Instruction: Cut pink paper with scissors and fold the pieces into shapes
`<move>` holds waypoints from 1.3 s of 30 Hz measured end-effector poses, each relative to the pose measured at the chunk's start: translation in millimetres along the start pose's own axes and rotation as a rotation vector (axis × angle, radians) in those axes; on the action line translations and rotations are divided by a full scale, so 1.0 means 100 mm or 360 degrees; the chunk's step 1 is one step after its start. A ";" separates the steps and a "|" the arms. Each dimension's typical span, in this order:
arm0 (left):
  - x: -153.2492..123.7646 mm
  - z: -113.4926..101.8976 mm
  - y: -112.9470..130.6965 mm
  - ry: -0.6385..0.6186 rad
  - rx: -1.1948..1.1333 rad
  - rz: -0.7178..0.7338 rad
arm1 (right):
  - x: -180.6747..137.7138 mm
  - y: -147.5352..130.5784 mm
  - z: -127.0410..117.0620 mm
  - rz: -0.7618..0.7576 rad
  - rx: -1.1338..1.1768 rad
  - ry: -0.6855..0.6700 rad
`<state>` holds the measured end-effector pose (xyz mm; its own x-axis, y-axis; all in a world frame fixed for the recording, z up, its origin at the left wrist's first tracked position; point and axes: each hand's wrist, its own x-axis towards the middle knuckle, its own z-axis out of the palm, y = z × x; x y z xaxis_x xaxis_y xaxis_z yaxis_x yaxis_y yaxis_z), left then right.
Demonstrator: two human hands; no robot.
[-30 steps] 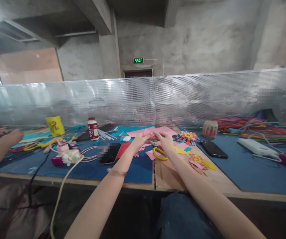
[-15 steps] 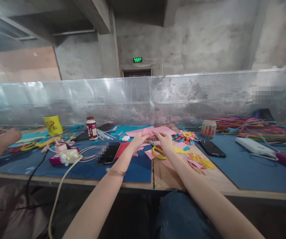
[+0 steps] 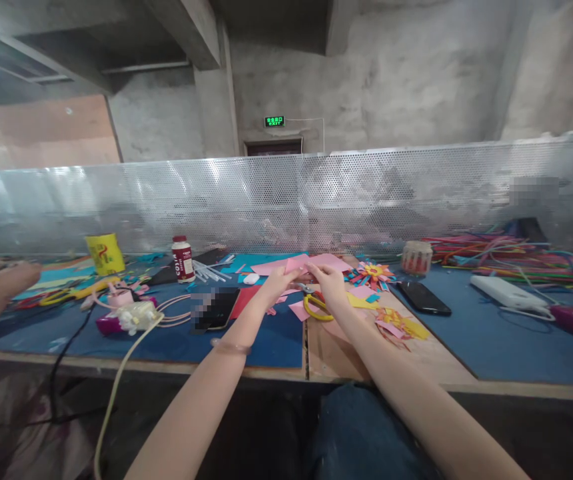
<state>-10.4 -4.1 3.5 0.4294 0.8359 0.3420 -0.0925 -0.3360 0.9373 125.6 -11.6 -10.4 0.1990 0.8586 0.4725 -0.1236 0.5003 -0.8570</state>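
Observation:
My left hand (image 3: pixel 279 283) and my right hand (image 3: pixel 327 279) meet over the middle of the table, fingers pinched close together. Between their fingertips they grip pink paper (image 3: pixel 294 265); exactly how it is folded is too small to make out. More pink paper (image 3: pixel 332 262) lies just behind them. Under the right wrist rest scissors with yellow handles (image 3: pixel 319 316). To the right sits a layered paper flower (image 3: pixel 374 273) with a yellow and orange centre, beside yellow paper (image 3: pixel 364 301) and a pile of yellow and pink fringed strips (image 3: pixel 402 325).
Left of my arms are a phone (image 3: pixel 221 309), a red-capped bottle (image 3: pixel 182 259), a yellow can (image 3: pixel 105 254) and a corded glue gun (image 3: pixel 139 315). A co-worker's hand (image 3: pixel 14 279) is at far left. Rightward lie a black phone (image 3: pixel 424 297), a jar (image 3: pixel 417 259) and coloured stems (image 3: pixel 491 257).
The whole view has shifted very slightly. Both my hands keep the same pinch on the pink paper, and the co-worker's hand has moved a little.

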 end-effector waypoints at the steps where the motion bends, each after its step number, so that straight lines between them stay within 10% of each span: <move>1: 0.00 0.00 0.00 0.0001 0.0000 -0.0004 | 0.00 -0.01 0.00 0.0004 -0.0003 0.0001; 39: -0.02 0.06 0.08 0.0160 -0.0014 0.0132 | 0.06 0.08 0.00 -0.0023 0.0439 -0.0169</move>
<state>-6.5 -11.1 9.4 0.3277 0.8448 0.4230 -0.1322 -0.4023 0.9059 126.2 -2.9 -14.5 0.1017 0.8508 0.5155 -0.3840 0.5116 -0.7686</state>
